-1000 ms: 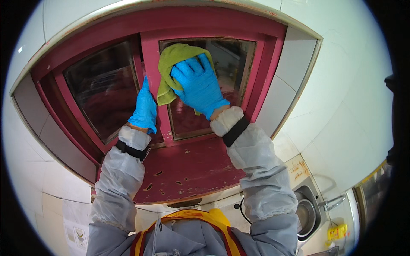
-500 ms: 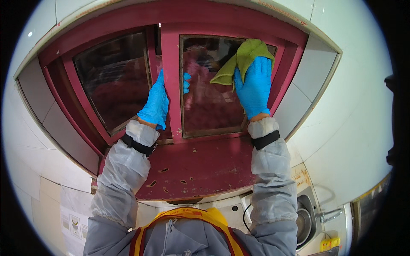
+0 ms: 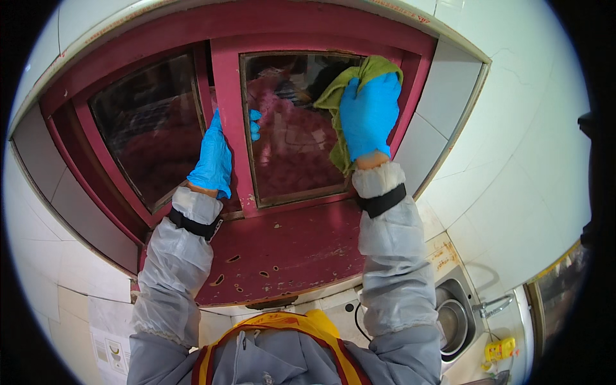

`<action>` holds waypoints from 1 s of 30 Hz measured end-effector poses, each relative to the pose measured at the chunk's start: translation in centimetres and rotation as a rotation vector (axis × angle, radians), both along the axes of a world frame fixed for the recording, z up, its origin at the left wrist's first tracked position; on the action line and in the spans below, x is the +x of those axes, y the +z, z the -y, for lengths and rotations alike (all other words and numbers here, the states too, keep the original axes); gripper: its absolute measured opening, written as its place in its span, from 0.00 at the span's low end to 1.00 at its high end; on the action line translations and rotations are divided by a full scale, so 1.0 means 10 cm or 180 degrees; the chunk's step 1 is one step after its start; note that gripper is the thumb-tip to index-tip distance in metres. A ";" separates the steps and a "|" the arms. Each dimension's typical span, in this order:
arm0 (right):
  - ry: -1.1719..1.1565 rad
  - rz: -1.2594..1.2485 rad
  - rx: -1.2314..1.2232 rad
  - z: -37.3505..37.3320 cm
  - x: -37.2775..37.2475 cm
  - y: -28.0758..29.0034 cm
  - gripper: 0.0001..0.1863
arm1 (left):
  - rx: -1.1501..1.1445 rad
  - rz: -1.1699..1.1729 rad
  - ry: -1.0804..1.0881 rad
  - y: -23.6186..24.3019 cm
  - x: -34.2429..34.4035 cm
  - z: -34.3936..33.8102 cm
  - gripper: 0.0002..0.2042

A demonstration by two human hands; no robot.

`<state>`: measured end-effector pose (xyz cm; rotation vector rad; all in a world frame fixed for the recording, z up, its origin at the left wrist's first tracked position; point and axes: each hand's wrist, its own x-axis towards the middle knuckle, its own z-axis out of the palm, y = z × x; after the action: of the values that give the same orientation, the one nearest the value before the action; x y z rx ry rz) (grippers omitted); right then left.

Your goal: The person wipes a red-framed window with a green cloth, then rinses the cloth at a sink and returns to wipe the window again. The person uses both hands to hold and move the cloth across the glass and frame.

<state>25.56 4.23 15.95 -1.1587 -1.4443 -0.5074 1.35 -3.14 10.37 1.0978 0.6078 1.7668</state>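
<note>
A red-painted sliding window [image 3: 228, 70] has two glazed sashes. My left hand [image 3: 213, 151], in a blue glove, grips the inner edge of the right sash, and its fingertips show through the right glass pane [image 3: 289, 154]. My right hand [image 3: 367, 112], also blue-gloved, holds a crumpled green cloth [image 3: 333, 99] against the upper right part of that pane, at the frame's edge. The left glass pane [image 3: 144, 128] is dark with reflections.
A red sill [image 3: 282, 250] with chipped paint lies below the window. White tiled walls [image 3: 507, 141] surround it. At lower right are a steel sink [image 3: 473, 324] with a pan [image 3: 453, 324], a tap [image 3: 497, 305] and a yellow bottle [image 3: 500, 350].
My right hand and the cloth have moved from the middle of the right pane to its right edge, uncovering the glass. My left hand stays on the sash edge.
</note>
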 end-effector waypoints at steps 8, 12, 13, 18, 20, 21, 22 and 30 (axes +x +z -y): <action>0.0072 0.0457 0.0226 0.29 -0.18 -0.55 0.23 | -0.0082 0.0112 -0.0012 -0.03 -0.01 -0.03 0.24; -0.0263 0.0814 0.0503 0.17 -0.02 -0.47 0.22 | -0.0059 0.0110 -0.0104 -0.04 -0.03 -0.04 0.24; -0.0409 0.0806 0.0533 0.07 0.03 -0.37 0.21 | -0.0075 0.0124 -0.0105 -0.04 -0.03 -0.04 0.24; -0.0044 0.0405 0.1007 -0.10 0.10 -0.15 0.21 | -0.0011 0.0042 -0.0172 -0.05 -0.05 -0.03 0.24; -0.0167 0.0486 0.0897 -0.07 0.09 -0.13 0.22 | -0.0029 -0.0007 -0.0126 -0.06 -0.05 -0.04 0.24; -0.0239 0.0550 0.0929 -0.05 0.08 -0.12 0.22 | 0.0010 -0.0036 -0.0120 -0.06 -0.05 -0.04 0.24; -0.0186 0.0754 0.0832 -0.03 0.09 -0.13 0.22 | 0.0041 -0.0063 -0.0125 -0.06 -0.05 -0.04 0.24; 0.0585 0.2318 0.0613 0.18 0.03 -0.56 0.20 | -0.0075 0.0025 -0.0022 -0.02 0.00 0.00 0.24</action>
<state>25.81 2.46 10.38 -0.6945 -2.0399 -0.9775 1.31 -3.11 10.13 1.0751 0.6179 1.7529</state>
